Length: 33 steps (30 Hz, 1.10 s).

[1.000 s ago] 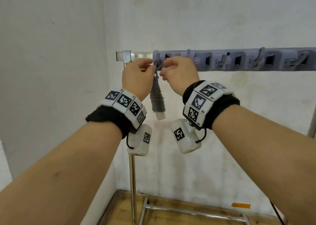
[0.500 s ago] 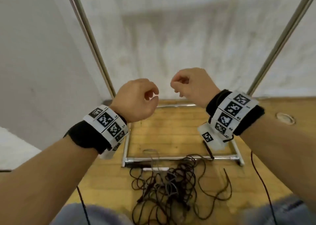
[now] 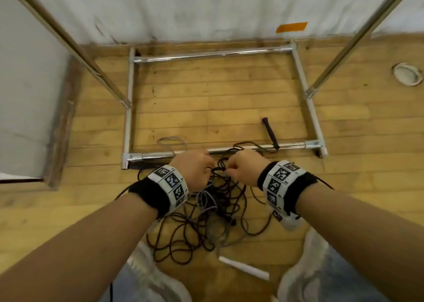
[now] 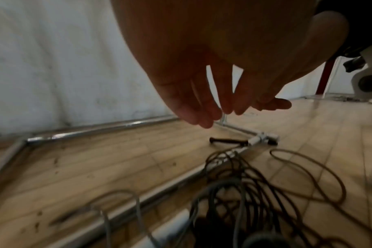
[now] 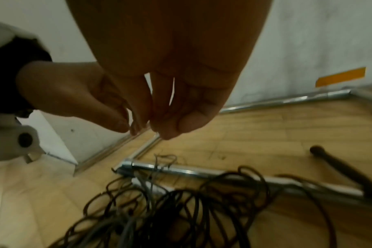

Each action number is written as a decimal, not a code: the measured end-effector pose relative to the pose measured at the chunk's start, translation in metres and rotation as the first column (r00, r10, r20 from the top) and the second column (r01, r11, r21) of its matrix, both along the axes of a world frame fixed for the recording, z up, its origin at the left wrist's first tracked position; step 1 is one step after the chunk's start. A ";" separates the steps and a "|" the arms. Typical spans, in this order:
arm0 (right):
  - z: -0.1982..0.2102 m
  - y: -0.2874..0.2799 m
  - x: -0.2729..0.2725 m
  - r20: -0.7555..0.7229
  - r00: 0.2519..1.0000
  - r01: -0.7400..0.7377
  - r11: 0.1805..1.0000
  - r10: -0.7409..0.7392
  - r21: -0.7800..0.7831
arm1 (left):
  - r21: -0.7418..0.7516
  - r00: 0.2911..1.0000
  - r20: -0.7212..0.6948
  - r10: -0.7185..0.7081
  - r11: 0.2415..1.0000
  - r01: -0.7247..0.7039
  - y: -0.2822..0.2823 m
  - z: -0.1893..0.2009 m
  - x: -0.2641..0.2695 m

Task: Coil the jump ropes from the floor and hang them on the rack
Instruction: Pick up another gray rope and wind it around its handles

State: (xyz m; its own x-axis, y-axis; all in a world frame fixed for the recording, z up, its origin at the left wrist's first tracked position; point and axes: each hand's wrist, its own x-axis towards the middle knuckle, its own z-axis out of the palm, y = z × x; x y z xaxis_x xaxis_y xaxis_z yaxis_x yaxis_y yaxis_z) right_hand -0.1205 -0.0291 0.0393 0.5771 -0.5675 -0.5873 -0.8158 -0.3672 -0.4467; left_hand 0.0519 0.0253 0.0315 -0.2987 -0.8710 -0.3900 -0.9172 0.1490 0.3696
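The tangled heap of dark brown and grey jump ropes (image 3: pixel 206 212) lies on the yellow wooden plank floor (image 3: pixel 358 187), just in front of the front bar of the chromed steel tube rack base (image 3: pixel 257 150), w/ a few loops draped over that bar. One black rope handle (image 3: pixel 270 133) lies inside the frame near its front right corner, leaning on the bar; a white tube-like handle (image 3: pixel 244 267) lies at the near side of the heap, between the shoes.

Both hands hover low over the heap. The left hand (image 3: pixel 195 172) is seen w/ fingers straight and hanging loosely together, nothing held. The right hand (image 3: pixel 243 171) has fingers bunched at the tips – whether a strand is pinched cannot be told.

Risks, as judged:
- Ropes are interlaced, so if one strand is pulled, the rest may be dragged along or knots tightened.
- Loops over the front bar could snag, and the light frame might be tugged.
- The wrong rope's handle could be picked, so coiling would stall.

Room: open floor is left to the right of the heap and inside the frame; the left side is closed by a white wall panel (image 3: pixel 27 95), the back by the wall – the slanted uprights (image 3: pixel 344 53) crowd upward lifts.
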 end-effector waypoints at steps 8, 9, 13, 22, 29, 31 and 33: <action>-0.090 0.022 0.034 0.114 0.992 0.051 0.993 -0.062 0.102 | 0.291 0.985 0.162 -0.059 0.957 0.009 -0.007 -0.059 0.021; -0.095 0.024 0.036 0.161 0.983 0.077 0.992 -0.093 0.102 | 0.289 0.995 0.098 0.007 0.957 -0.035 -0.012 -0.056 0.025; -0.091 0.028 0.036 0.334 0.827 0.372 0.885 -0.453 0.278 | 0.252 0.933 -0.174 0.315 0.930 -0.267 -0.038 -0.020 0.039; 0.019 0.005 0.037 0.626 0.645 0.404 0.891 -0.437 0.206 | 0.124 0.686 -0.587 0.430 0.885 -0.448 -0.062 0.113 0.014; 0.139 0.001 0.029 0.553 0.799 0.309 0.950 -0.236 -0.041 | -0.074 0.607 -0.712 0.353 0.822 -0.564 -0.040 0.213 0.003; 0.177 0.000 0.024 0.584 0.771 0.339 0.940 -0.255 -0.037 | -0.080 0.551 -0.763 0.338 0.797 -0.599 -0.031 0.236 0.001; 0.213 0.003 0.020 0.679 0.658 0.393 0.918 -0.325 0.059 | -0.015 0.494 -0.796 0.349 0.806 -0.592 -0.021 0.254 -0.001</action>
